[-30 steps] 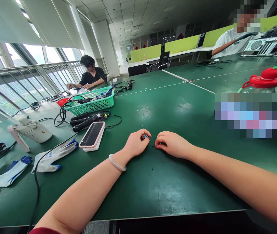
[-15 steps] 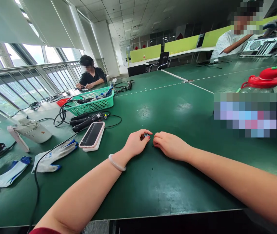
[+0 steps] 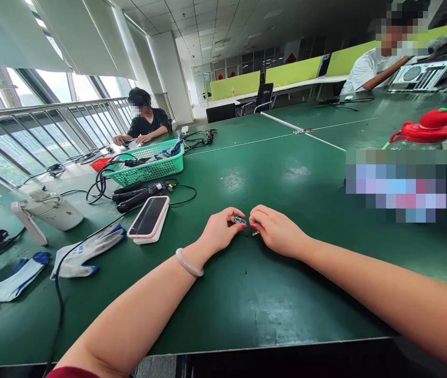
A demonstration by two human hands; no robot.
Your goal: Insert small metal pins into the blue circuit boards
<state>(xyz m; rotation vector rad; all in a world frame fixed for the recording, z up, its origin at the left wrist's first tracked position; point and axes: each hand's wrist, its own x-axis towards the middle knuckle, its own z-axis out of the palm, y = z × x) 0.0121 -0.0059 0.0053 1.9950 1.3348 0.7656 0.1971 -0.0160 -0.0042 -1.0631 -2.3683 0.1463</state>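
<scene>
My left hand [image 3: 221, 230], with a pale bangle at the wrist, pinches a small dark blue part [image 3: 240, 220] between thumb and fingers, low over the green table [image 3: 286, 310]. Just to its right, my right hand [image 3: 274, 228] is closed, with a tiny light-coloured piece [image 3: 255, 233] showing under its fingertips. The two hands face each other and do not touch. A small black speck [image 3: 246, 235] lies on the table between them.
Left of my hands lie a phone [image 3: 149, 218], black cylindrical tools [image 3: 140, 195], gloves [image 3: 85, 254], a cable and a green basket [image 3: 148, 170]. A red-lidded bottle [image 3: 424, 128] stands right. Two people sit across the table.
My right hand has shifted slightly up and right, and a light-coloured piece now shows under its fingers. More of the blue part shows in my left hand.
</scene>
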